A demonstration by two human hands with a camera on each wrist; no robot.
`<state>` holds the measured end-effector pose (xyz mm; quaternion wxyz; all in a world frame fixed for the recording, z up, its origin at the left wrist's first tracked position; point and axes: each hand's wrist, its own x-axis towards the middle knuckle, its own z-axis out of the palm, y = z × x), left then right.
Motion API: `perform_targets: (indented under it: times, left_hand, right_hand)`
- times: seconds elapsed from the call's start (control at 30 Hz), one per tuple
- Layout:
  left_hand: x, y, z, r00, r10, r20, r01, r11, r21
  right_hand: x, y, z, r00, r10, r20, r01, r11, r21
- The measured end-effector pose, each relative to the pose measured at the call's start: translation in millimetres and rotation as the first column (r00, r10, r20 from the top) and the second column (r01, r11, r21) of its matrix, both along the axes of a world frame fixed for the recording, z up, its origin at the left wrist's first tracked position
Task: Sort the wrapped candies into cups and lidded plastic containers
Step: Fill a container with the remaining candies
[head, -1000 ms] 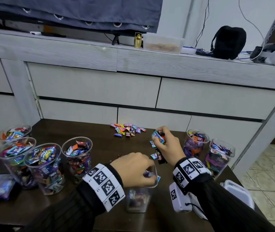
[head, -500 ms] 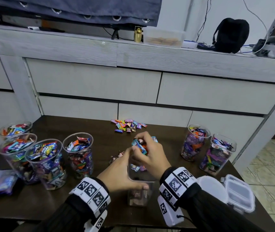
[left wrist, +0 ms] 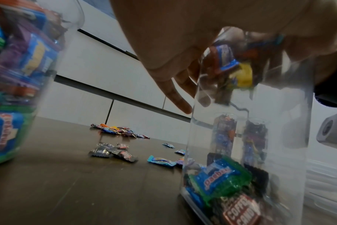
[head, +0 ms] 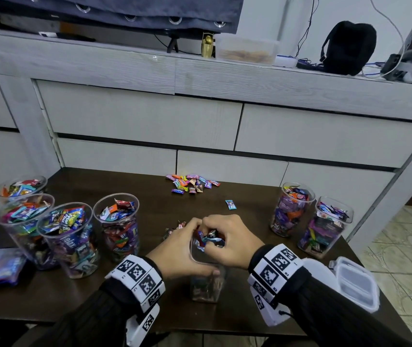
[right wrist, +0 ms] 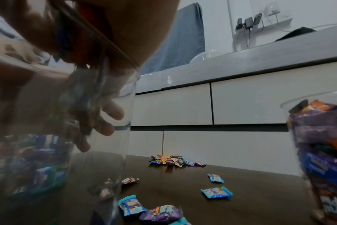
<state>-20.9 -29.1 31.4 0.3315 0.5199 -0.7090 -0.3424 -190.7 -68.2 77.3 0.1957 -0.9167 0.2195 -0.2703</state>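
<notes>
— Two hands at one clear square plastic container (head: 206, 284), standing near the dark wooden table's (head: 149, 306) front edge?

— Yes. The left hand (head: 178, 251) wraps its rim; the right hand (head: 227, 240) clutches a bunch of wrapped candies (head: 211, 237) in curled fingers over the mouth.

— Room around it?

— Four filled clear cups (head: 65, 236) stand left, two filled containers (head: 311, 219) right. Open tabletop lies behind, with loose candies (head: 193, 182) near the far edge. A white lid (head: 355, 281) overhangs the right corner.

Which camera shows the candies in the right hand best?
The left wrist view: the candies show clearly through the clear container, under the right hand. The head view shows them small among the fingers; the right wrist view blurs them.
</notes>
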Motion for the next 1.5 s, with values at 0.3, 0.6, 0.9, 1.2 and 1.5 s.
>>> perform_targets:
  times: [0.3, 0.6, 0.9, 1.2, 1.5]
  left_hand:
    - [-0.7, 0.9, -0.4, 0.998, -0.026, -0.049, 0.026, 1.0, -0.006]
    - [0.7, 0.9, 1.0, 0.999, -0.051, 0.009, 0.051, 0.999, 0.009]
    - [1.3, -0.1, -0.5, 0.999, -0.048, 0.01, 0.048, 0.999, -0.004]
    - [10.2, -12.0, -14.1, 0.908, 0.118, -0.402, -0.082, 0.991, 0.107]
    - [16.6, -79.6, -64.0, 0.711, 0.15, 0.687, -0.45, 0.848, 0.28]
  right_hand:
    - [-5.3, -0.7, 6.8, 0.99, 0.073, -0.124, -0.076, 0.997, -0.014]
    - [-5.3, -5.1, 17.9, 0.913, 0.064, -0.403, -0.118, 0.987, -0.112]
    - [3.2, -11.4, 32.7, 0.823, 0.032, -0.567, -0.04, 0.999, -0.001]
    - [-37.8, -60.2, 1.6, 0.809, -0.58, 0.092, 0.544, 0.799, 0.256]
    - [-32.6, -93.1, -108.3, 0.467, -0.476, -0.746, 0.719, 0.695, 0.007]
